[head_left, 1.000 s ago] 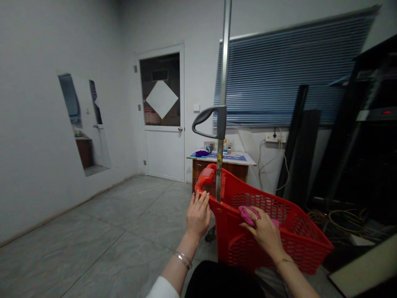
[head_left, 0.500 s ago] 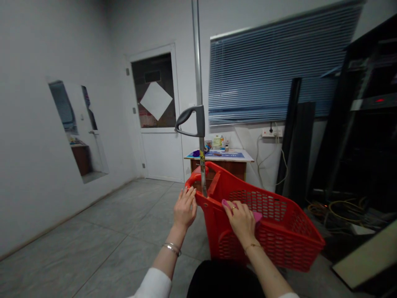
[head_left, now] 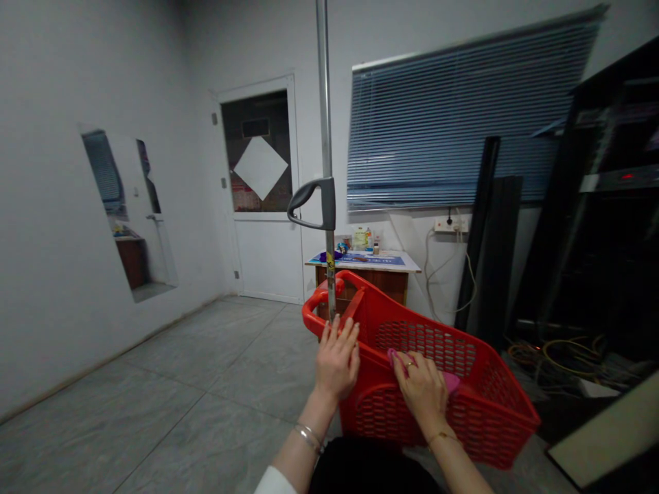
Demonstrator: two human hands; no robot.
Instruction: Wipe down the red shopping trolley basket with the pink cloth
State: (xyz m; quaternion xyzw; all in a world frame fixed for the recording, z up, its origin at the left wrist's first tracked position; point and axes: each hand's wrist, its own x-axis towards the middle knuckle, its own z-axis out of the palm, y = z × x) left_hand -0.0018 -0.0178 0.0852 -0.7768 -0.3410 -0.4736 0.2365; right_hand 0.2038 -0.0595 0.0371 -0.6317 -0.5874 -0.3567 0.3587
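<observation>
In front of me stands a red plastic shopping basket (head_left: 427,329) with perforated sides and a curved handle at its left end. My left hand (head_left: 337,357) lies on the near rim by that end, fingers stretched out, holding nothing. Further along the same rim, my right hand (head_left: 422,387) is closed around a pink cloth (head_left: 451,381) and presses it on the edge. Most of the cloth is hidden under my fingers. A metal pole (head_left: 324,103) with a grey grip (head_left: 314,204) rises beside the basket's left end; its lower end is hidden behind the basket and my left hand.
A small table (head_left: 371,264) with bottles stands by the wall below the blinds (head_left: 453,137). Left of it is a white door (head_left: 268,257). Loose cables (head_left: 561,353) and a dark rack (head_left: 612,240) are on the right. A mirror (head_left: 139,226) hangs on the left wall.
My left hand has slid right along the rim, from the handle end to past the pole's base. My right hand with the pink cloth has also moved right and slightly down the rim.
</observation>
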